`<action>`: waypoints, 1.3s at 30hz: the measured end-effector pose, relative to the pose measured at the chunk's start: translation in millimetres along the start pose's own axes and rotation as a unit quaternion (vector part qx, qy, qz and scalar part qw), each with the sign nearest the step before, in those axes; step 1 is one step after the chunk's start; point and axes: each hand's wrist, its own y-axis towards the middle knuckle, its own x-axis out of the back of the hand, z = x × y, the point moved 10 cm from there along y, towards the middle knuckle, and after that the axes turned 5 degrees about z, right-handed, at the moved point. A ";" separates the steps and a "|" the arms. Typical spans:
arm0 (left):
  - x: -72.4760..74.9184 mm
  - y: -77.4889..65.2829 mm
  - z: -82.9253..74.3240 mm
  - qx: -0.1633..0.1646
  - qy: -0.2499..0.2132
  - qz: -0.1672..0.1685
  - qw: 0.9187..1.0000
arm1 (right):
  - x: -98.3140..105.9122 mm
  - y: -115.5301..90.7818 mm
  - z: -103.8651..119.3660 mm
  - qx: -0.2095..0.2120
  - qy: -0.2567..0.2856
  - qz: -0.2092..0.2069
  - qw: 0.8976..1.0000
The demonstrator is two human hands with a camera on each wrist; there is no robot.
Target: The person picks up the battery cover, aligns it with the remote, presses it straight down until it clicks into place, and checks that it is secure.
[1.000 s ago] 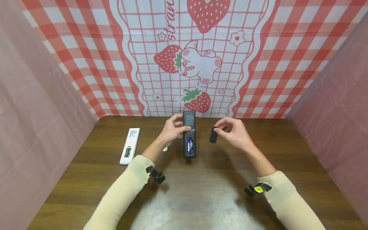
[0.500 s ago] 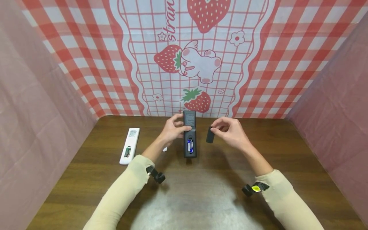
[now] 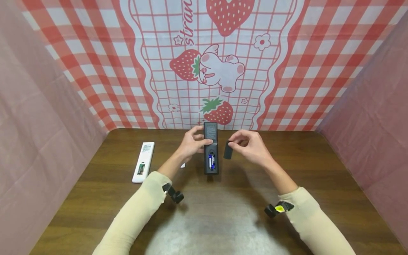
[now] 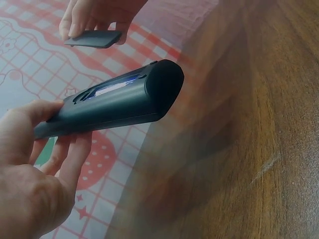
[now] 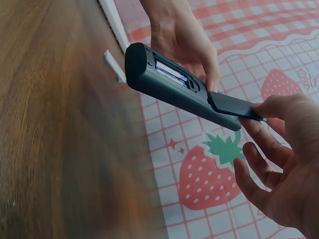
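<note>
The left hand grips the black remote above the bench, thumb on its back. The remote is long and smooth, with small print near the top and an open hole low down. Two blue and white batteries lie inside. The right hand pinches a flat black cover near it.

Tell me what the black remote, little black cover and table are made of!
Black remote: probably hard plastic, satiny; a soft sheen runs along its smooth side.
Little black cover: likely plastic too, fairly matte; thin with crisp edges.
Table: wood or a wood-look surface; brown grain, shiny where light pools.
</note>
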 end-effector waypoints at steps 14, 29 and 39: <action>-2.6 -0.1 0.5 -0.003 -0.013 0.002 1.000 | -14.5 3.1 8.5 0.012 0.024 0.010 1.000; -1.5 0.7 0.1 -0.007 -0.018 0.002 1.000 | -24.3 4.9 18.7 0.022 0.025 0.015 0.999; 0.3 1.2 -2.8 -0.010 -0.013 0.001 1.000 | -22.3 2.8 16.4 0.029 0.037 -0.014 0.999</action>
